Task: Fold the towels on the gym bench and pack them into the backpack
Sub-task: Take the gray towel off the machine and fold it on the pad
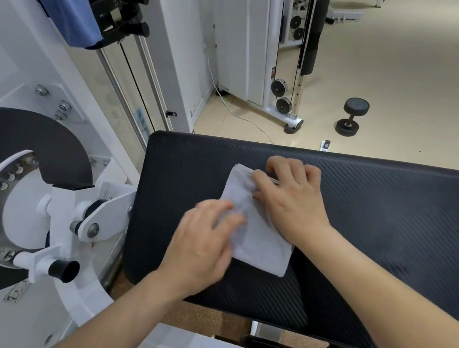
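- The left hand point(203, 238) is the nearer of the two. It lies over the near left edge of the towel point(258, 231), its fingers point(228, 212) loosely spread and laid flat on the cloth; motion blur hides whether any fingertip pinches the edge.
- The towel sits on the black padded counter point(393, 222), left of the pad's middle and between the two hands. It is already folded into a narrow, thick packet whose long axis runs from the near right corner up to the far left corner.
- The cloth looks pale grey and soft. The near end is square and tidy; the stacked layer edges show at the far end.
- The right hand point(290, 195) lies farther off, over the far right side of the packet. Its fingers point(277, 163) are curled down onto the layered far edge, the thumb pointing across the cloth, so it appears to pin or pinch that end.
- In my judgement the coming move is one more fold along the long axis or a lift of the packet; either turns on the far end lying right under the right hand while the left steadies the near half.
- No backpack can be made out; a dark shape at the lower right edge is too cut off to name.
- Beyond the counter, a dumbbell point(352, 117) rests on the floor.
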### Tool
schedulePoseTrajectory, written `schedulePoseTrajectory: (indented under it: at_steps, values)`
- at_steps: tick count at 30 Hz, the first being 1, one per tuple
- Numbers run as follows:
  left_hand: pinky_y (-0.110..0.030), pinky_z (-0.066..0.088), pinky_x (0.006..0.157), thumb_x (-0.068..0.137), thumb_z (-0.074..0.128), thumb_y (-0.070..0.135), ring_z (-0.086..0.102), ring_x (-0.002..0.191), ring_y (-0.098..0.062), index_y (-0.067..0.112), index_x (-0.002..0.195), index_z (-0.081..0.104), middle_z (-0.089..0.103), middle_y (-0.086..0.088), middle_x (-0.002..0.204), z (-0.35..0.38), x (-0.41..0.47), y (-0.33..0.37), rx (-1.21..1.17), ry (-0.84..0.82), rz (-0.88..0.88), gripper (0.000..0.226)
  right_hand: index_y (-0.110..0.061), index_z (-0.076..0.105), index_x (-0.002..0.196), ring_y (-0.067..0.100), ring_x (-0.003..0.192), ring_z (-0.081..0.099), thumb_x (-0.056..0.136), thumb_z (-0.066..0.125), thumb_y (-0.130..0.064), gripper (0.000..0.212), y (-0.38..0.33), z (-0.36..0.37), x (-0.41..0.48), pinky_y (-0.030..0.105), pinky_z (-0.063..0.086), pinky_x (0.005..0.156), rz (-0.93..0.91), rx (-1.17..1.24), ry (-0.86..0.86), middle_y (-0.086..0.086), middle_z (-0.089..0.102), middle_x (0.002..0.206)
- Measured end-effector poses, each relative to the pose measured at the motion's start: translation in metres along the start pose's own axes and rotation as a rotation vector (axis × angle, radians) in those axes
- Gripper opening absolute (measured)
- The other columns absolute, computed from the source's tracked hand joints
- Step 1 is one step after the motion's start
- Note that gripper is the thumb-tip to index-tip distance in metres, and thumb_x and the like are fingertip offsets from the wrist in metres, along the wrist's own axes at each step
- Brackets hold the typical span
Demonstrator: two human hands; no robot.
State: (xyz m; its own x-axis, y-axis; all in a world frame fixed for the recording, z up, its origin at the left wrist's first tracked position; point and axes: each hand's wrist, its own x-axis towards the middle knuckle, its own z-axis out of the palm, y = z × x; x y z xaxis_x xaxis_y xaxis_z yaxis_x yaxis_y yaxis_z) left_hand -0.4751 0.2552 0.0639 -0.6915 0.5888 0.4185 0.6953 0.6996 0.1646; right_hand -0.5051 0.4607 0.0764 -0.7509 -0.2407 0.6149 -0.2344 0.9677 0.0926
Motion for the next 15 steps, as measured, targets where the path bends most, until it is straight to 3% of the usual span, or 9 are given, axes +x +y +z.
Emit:
schedulePoseTrajectory:
  at_steps: [3, 6, 9, 12, 13, 15]
  values:
    - [-0.043, 0.036, 0.111, 0.078, 0.061, 0.020, 0.043, 0.128, -0.027, 0.015, 0.136, 0.047, 0.046, -0.011, 0.139, 0.005, -0.001, 0.002, 0.141, -0.255, 0.201, 0.060, -0.015, 0.057, 0.082, 0.025, 0.084, 0.051, 0.075, 0.054, -0.010, 0.009, -0.017, -0.009, -0.001, 0.039, 0.032, 0.072, -0.144, -0.092, 0.023, 0.005, 0.058, 0.095]
    - [-0.046, 0.039, 0.108, 0.091, 0.052, 0.015, 0.051, 0.124, -0.029, 0.011, 0.133, 0.046, 0.053, -0.016, 0.133, 0.017, -0.003, -0.009, 0.197, -0.191, 0.270, 0.042, -0.014, 0.056, 0.074, 0.022, 0.082, 0.053, 0.086, 0.038, -0.008, 0.023, -0.028, -0.026, -0.012, 0.037, 0.035, 0.072, -0.240, -0.106, -0.044, 0.002, 0.055, 0.086]
    - [-0.047, 0.044, 0.105, 0.093, 0.043, 0.017, 0.055, 0.123, -0.029, 0.012, 0.130, 0.045, 0.056, -0.017, 0.132, 0.021, -0.001, -0.015, 0.266, -0.122, 0.328, 0.038, -0.008, 0.062, 0.102, 0.029, 0.107, 0.055, 0.094, 0.042, -0.029, 0.030, -0.022, -0.035, -0.043, 0.040, 0.042, 0.087, -0.250, 0.002, -0.318, 0.010, 0.058, 0.116]
    - [-0.044, 0.046, 0.103, 0.090, 0.049, 0.020, 0.060, 0.114, -0.028, 0.015, 0.125, 0.049, 0.060, -0.015, 0.124, 0.024, 0.008, -0.011, 0.270, -0.092, 0.309, 0.035, -0.001, 0.046, 0.139, 0.035, 0.137, 0.038, 0.083, 0.050, -0.065, 0.086, -0.014, -0.040, -0.074, 0.050, 0.034, 0.109, -0.168, 0.005, -0.543, 0.019, 0.040, 0.149]
    - [-0.043, 0.047, 0.102, 0.090, 0.051, 0.019, 0.061, 0.109, -0.027, 0.015, 0.121, 0.053, 0.062, -0.014, 0.119, 0.026, 0.012, -0.009, 0.245, -0.061, 0.279, 0.031, -0.001, 0.041, 0.143, 0.037, 0.141, 0.033, 0.078, 0.053, -0.070, 0.096, -0.016, -0.040, -0.079, 0.053, 0.028, 0.112, -0.152, -0.005, -0.577, 0.020, 0.034, 0.153]
    - [-0.039, 0.049, 0.097, 0.091, 0.054, 0.015, 0.063, 0.099, -0.025, 0.014, 0.113, 0.060, 0.064, -0.010, 0.111, 0.025, 0.019, -0.005, 0.173, -0.022, 0.215, 0.023, -0.003, 0.041, 0.144, 0.038, 0.142, 0.031, 0.075, 0.062, -0.061, 0.092, -0.020, -0.036, -0.083, 0.055, 0.021, 0.113, -0.127, -0.013, -0.575, 0.018, 0.034, 0.154]
